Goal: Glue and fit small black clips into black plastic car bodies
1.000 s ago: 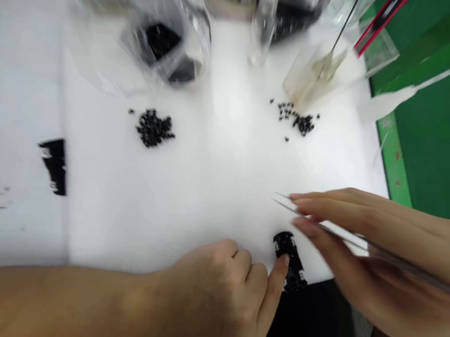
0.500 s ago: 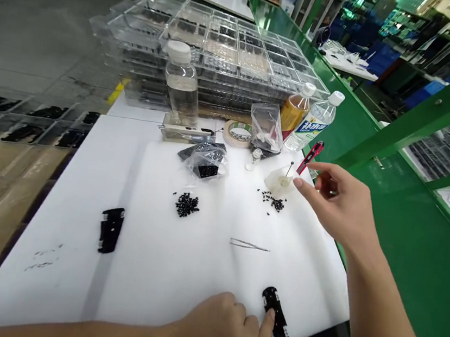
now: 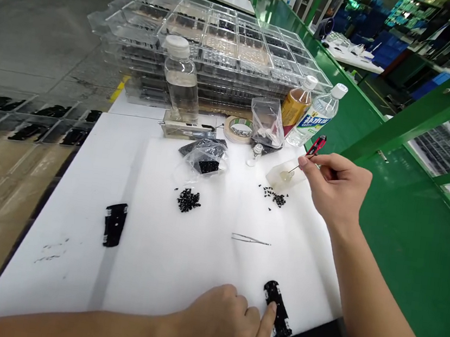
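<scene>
A black plastic part with silvery patches lies near the front edge of the white table. My left hand presses its stretched index finger on it; the other visible fingers are curled, the thumb hidden. My right hand pinches a thin pin between thumb and forefinger. Its tip touches, or nearly touches, a yellowish blob on a translucent sheet. Tiny black pieces lie scattered just in front of the sheet. Behind my right fingers is a red and black cutter knife.
Tweezers lie mid-table. A second black part is at left, a heap of tiny black pieces centrally. Behind are a plastic bag, a tape roll, a clear bottle, two drink bottles and stacked clear trays.
My right hand has closed on the pin, which stood upright in the blob and now leans toward my fingers. The left index finger stays on the black part.
</scene>
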{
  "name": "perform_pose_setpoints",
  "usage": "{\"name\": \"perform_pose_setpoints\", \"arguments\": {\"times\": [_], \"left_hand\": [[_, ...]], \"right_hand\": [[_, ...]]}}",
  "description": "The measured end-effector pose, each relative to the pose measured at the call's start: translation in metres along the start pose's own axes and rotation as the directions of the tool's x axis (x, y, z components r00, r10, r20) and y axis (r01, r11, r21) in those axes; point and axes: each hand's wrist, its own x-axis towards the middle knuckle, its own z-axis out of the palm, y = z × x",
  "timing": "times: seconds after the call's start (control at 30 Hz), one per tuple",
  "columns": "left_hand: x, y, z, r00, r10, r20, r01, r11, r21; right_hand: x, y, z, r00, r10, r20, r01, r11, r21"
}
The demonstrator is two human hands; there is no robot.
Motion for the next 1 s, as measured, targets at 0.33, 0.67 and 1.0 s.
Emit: {"name": "perform_pose_setpoints", "arguments": {"times": [0.33,0.67,1.0], "left_hand": [[0.002,-0.004,-0.004,0.998,0.067,0.010,-0.067,0.997,-0.030],[0.006,-0.007,-0.010,0.994,0.090,0.054,-0.087,0.994,-0.069],[0.008,-0.009,-0.012,0.996,0.081,0.043,-0.077,0.994,-0.079]], "right_hand": [[-0.072,-0.038,-0.059,0.878,0.237,-0.415,-0.061,0.916,0.396],[-0.212,-0.053,-0.078,0.806,0.584,-0.099,-0.494,0.755,0.432],[-0.217,-0.046,-0.080,0.885,0.465,-0.027,-0.437,0.848,0.300]]}}
